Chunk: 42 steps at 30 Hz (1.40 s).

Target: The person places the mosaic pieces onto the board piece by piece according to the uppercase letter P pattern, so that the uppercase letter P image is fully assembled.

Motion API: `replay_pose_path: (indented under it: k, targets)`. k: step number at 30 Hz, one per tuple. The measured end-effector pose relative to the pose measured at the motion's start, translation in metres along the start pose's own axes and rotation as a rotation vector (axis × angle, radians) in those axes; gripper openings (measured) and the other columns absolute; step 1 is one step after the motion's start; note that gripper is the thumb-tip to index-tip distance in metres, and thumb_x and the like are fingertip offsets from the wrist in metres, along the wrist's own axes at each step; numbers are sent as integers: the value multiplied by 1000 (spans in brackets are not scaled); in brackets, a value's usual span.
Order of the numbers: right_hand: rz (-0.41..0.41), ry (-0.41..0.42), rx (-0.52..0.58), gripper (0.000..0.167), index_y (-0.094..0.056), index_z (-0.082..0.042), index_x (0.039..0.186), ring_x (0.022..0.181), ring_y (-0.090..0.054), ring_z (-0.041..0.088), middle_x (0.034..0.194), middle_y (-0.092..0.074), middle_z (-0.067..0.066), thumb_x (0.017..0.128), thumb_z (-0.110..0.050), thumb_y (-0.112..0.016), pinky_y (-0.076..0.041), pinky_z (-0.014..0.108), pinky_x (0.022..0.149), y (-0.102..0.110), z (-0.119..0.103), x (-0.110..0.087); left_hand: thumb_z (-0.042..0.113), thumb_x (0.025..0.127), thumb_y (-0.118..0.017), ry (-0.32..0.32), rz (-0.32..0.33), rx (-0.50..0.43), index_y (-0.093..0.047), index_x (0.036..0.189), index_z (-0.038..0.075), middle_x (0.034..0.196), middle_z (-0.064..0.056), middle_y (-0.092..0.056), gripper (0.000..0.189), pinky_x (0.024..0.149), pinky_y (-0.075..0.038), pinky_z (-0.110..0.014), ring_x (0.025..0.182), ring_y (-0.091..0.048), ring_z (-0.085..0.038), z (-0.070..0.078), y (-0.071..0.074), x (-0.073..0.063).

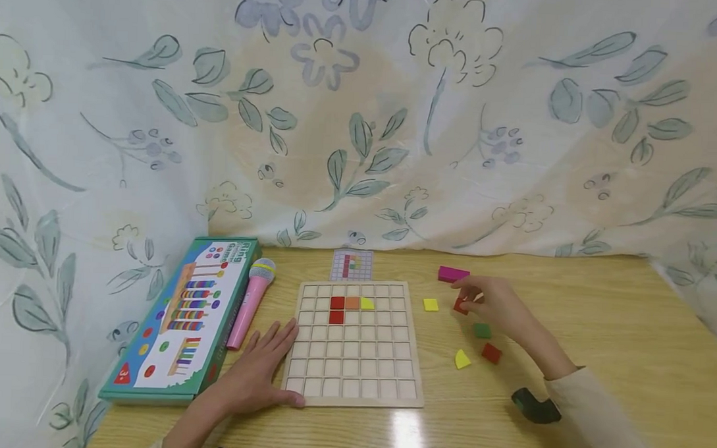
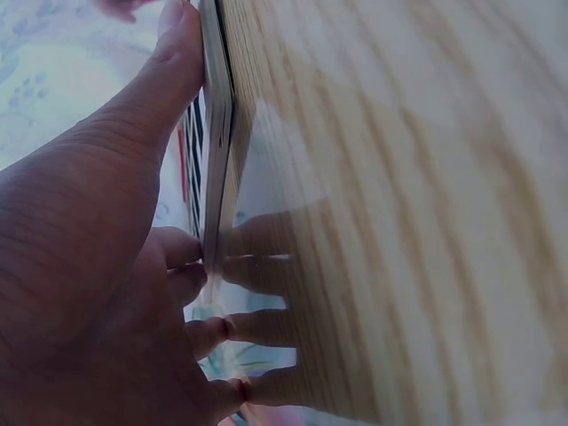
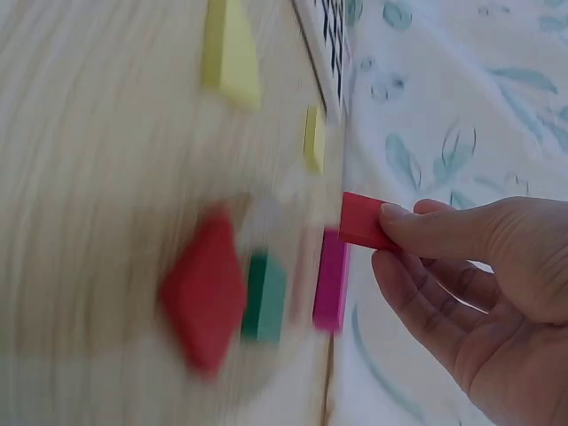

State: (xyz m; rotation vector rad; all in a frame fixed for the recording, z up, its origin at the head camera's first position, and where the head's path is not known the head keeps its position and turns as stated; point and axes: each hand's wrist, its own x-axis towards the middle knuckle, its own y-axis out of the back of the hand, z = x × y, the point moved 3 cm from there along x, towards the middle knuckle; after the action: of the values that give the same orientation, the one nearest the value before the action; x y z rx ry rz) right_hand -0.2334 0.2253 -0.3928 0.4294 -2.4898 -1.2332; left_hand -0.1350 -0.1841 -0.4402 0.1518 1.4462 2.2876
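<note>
My right hand (image 1: pixel 494 306) pinches a red square tile (image 3: pixel 366 221) between thumb and fingers, raised off the table in the right wrist view. Along the left edge of the wooden grid board (image 1: pixel 350 403) rests my left hand (image 1: pixel 255 372), fingers spread and straight, the thumb at the near corner. In the board's upper cells lie two red tiles (image 1: pixel 337 317), an orange tile (image 1: pixel 352 303) and a yellow rounded piece (image 1: pixel 367 304). Around my right hand are a green tile (image 1: pixel 482 330), another red tile (image 1: pixel 491 353), a yellow square (image 1: pixel 430 305) and a yellow quarter-round piece (image 1: pixel 462 359).
Behind the board lies a small pattern card (image 1: pixel 351 274). A magenta block (image 1: pixel 453 274) is at the back right. A pink toy microphone (image 1: pixel 251 306) and a game box (image 1: pixel 177 323) stand to the left. A floral cloth (image 1: pixel 362 118) hangs along the table's back edge.
</note>
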Motion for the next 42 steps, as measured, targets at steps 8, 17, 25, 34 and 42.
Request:
replay_pose_path:
  k: [8,17,25,34,42]
  targets:
    - [-16,73,73,30,-70,4,109,79,-62,16,86,-67,2,80,8,-74,-58,35,73,-31,-30,22,77,68,-67,1,-7,-6,-22,157,9,164,-6,-15,121,117,-5,-61,149,-8,-38,-1,0,-1]
    - [-102,92,105,30,-71,-3,114,83,-59,12,87,-67,-5,84,-1,-75,-56,31,79,-64,-63,39,77,68,-67,-10,3,-4,-22,156,7,163,-8,-16,121,117,-6,-62,149,-9,-39,-1,1,-1]
    - [-148,121,137,30,-71,-4,114,83,-59,12,86,-66,-5,85,0,-74,-55,27,78,-86,-93,54,75,68,-69,-10,4,-10,-23,156,7,163,-8,-16,121,117,-6,-62,149,-9,-39,-1,0,-1]
    - [-218,201,202,28,-70,-1,113,85,-59,13,89,-67,-1,85,1,-73,-53,25,78,-114,-118,66,77,69,-66,-16,5,-10,-22,156,8,164,-7,-16,120,117,-6,-61,149,-9,-38,0,1,0]
    - [-266,209,250,27,-71,-1,112,83,-61,11,88,-68,0,86,3,-71,-53,24,77,-136,-131,72,74,68,-69,-7,2,-19,-24,156,7,164,-7,-16,120,117,-6,-61,149,-9,-38,1,2,-1]
